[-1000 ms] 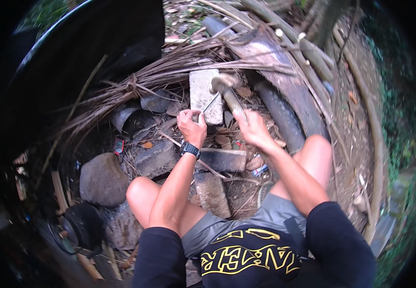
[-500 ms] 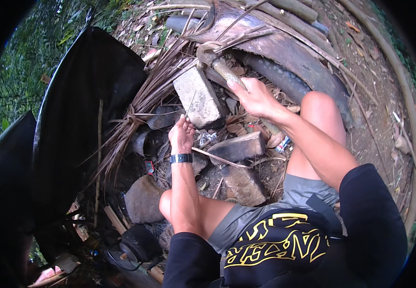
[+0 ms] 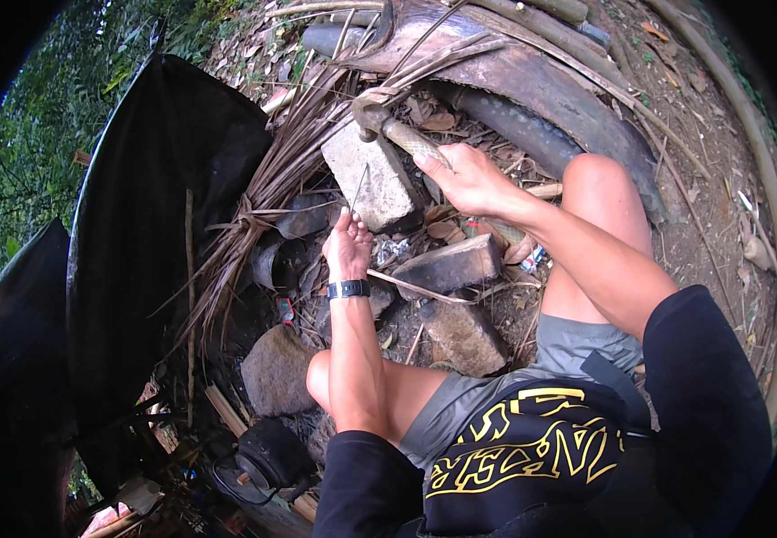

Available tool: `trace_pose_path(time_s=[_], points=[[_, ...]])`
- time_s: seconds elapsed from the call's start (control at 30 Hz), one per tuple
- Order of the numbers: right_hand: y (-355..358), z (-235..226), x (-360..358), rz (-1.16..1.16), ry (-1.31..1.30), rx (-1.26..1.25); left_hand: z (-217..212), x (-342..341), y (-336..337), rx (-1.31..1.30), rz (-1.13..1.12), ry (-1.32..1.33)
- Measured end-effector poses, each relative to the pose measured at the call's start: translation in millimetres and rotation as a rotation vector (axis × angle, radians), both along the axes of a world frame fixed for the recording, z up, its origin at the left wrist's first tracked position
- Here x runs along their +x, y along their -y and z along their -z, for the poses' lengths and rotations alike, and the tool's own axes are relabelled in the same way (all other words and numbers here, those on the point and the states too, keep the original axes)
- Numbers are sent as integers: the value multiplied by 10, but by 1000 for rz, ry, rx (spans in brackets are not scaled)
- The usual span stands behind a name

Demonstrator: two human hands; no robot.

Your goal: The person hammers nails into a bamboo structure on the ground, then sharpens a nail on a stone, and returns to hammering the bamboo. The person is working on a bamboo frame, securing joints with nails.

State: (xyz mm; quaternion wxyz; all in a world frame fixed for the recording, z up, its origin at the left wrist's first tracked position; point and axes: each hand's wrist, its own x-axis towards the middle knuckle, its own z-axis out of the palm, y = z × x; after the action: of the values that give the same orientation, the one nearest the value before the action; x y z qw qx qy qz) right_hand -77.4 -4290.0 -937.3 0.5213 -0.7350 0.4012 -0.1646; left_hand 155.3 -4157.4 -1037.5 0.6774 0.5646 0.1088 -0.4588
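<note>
My right hand [image 3: 471, 182] is closed round the pale, patterned handle of a hammer [image 3: 415, 143], whose curved, claw-like head hangs above the far left corner of a pale rectangular block [image 3: 378, 186]. My left hand [image 3: 348, 247] pinches a thin, dark metal rod [image 3: 360, 186] between its fingertips. The rod slants up across the face of the block, its far end apart from the hammer head. Whether it touches the block I cannot tell. A dark watch is on my left wrist.
Two more blocks, one sooty [image 3: 451, 267] and one brown [image 3: 465, 336], lie before my legs. A rounded stone [image 3: 277, 369] and a blackened kettle [image 3: 272, 455] are at lower left. Dry palm fronds [image 3: 267, 193] lie left, beside a dark sheet [image 3: 151, 206]. Logs [image 3: 550, 40] lie at the back.
The hammer head has come left and a little nearer, closer over the block. My left hand keeps its pinch on the rod, with only a slight shift.
</note>
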Motion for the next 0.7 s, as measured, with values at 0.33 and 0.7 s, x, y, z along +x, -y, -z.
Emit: trace_pose_path(time_s=[0.33, 0.7], points=[[-51, 67, 11, -57, -51, -4, 76, -192, 82, 266, 187, 1130], [-214, 433, 187, -154, -116, -149, 206, -329, 51, 342, 119, 1408]])
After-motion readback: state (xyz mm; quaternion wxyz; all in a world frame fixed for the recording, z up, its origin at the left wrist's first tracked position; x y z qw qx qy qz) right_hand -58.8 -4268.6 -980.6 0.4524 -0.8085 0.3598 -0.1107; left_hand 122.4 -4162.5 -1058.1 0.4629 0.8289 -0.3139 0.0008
